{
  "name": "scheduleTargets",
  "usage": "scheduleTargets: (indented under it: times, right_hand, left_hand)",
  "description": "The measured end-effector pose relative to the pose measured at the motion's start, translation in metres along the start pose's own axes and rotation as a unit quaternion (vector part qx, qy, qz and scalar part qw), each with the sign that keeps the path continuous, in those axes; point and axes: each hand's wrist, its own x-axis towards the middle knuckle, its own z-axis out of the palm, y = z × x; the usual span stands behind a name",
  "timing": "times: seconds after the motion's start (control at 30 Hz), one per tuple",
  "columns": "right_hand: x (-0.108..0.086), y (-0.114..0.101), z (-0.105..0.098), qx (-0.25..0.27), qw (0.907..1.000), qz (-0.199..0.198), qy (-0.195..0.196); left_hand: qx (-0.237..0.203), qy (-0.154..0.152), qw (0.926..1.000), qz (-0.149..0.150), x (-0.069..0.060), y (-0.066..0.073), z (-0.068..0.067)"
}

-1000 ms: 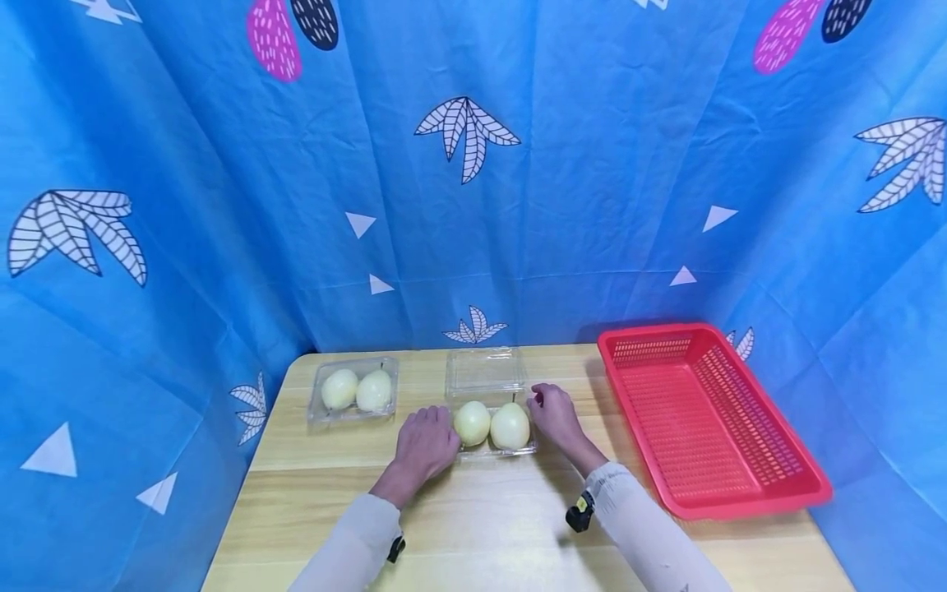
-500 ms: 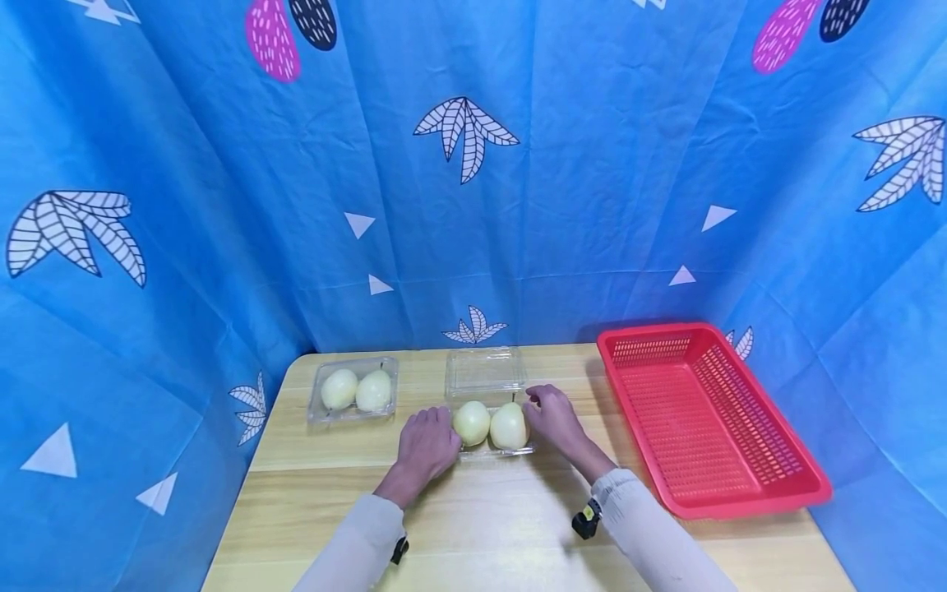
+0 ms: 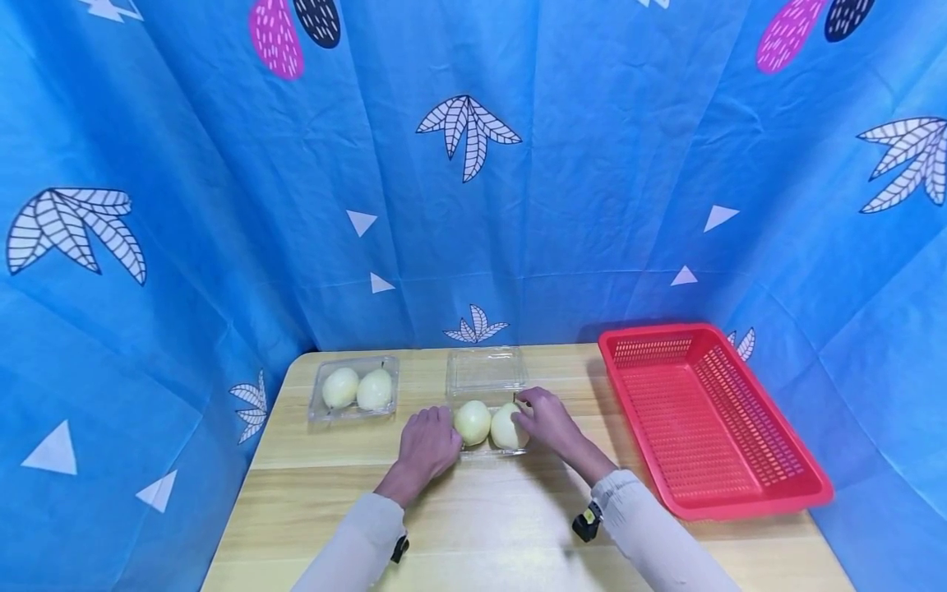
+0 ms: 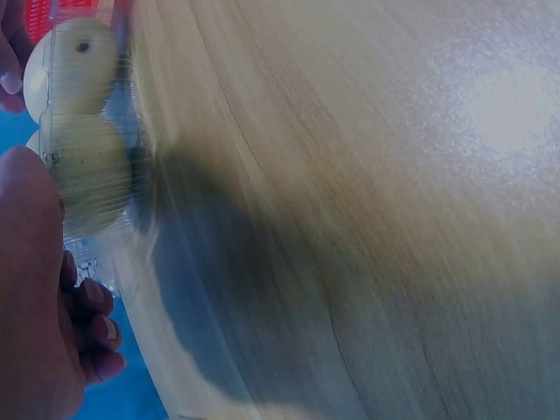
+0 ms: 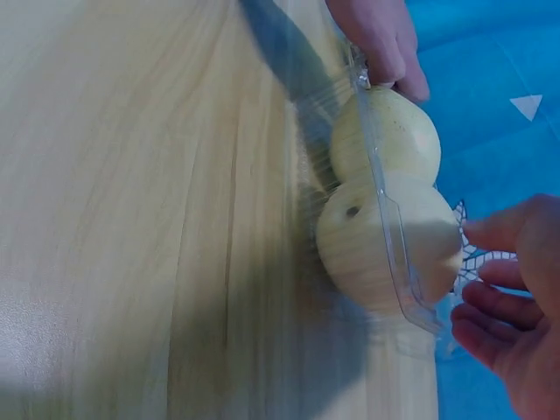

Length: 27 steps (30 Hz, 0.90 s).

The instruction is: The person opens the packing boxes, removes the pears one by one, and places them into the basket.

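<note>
Two pale yellow pears, a left pear and a right pear, sit side by side in a clear plastic clamshell box with its lid folded back. My left hand holds the box's left end, its thumb at the rim in the left wrist view and several fingertips curled beyond the wall. My right hand is at the right pear's far right side, near the stem. In the right wrist view its thumb meets the pear, while the other fingers are bent and apart from it.
A second clear box with two pears stands at the table's back left. At the right lies a red plastic basket with slotted walls. Blue patterned curtains enclose the wooden table at the back and sides.
My right hand has moved left from beside the box onto the right pear's side. The left hand stays at the box's left end. The pears and boxes keep their places.
</note>
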Motion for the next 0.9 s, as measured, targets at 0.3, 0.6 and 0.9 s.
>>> scheduleTargets:
  times: [0.3, 0.6, 0.9]
  right_hand:
    - [-0.002, -0.002, 0.001, -0.030, 0.9961, -0.006, -0.082]
    - [-0.002, -0.003, 0.006, -0.046, 0.9932, -0.026, -0.104]
    - [0.005, -0.012, 0.007, -0.100, 0.9861, -0.016, -0.132]
  left_hand:
    - [-0.006, 0.015, 0.9999, 0.004, 0.000, 0.000, 0.003]
    - [-0.004, 0.012, 0.9999, 0.000, 0.000, 0.000, 0.005]
    - [-0.016, 0.018, 0.9997, -0.001, 0.000, 0.001, 0.002]
